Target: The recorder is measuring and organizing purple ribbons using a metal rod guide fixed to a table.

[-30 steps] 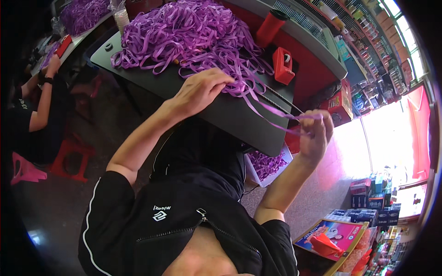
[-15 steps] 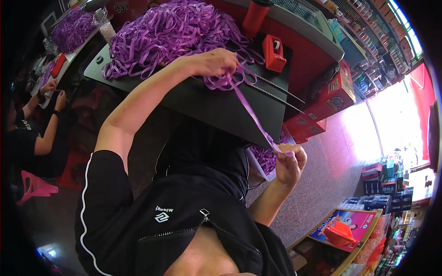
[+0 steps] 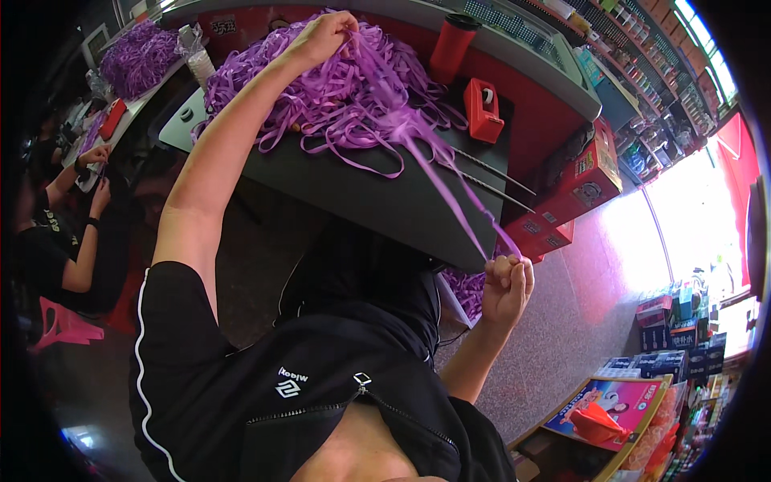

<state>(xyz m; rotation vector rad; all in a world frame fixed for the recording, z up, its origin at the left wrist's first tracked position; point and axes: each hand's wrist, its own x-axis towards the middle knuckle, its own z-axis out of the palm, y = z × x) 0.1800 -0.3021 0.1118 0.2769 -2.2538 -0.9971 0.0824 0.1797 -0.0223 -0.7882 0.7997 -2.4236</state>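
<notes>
Both hands draw purple ribbon strands taut: left hand pinches them over the ribbon pile; right hand fists the ends.

Small retail shop doubling as workroom: stocked goods shelves, stacked cartons on the floor, red counter, dark bench heaped with purple ribbon, bright street-side entrance.
</notes>
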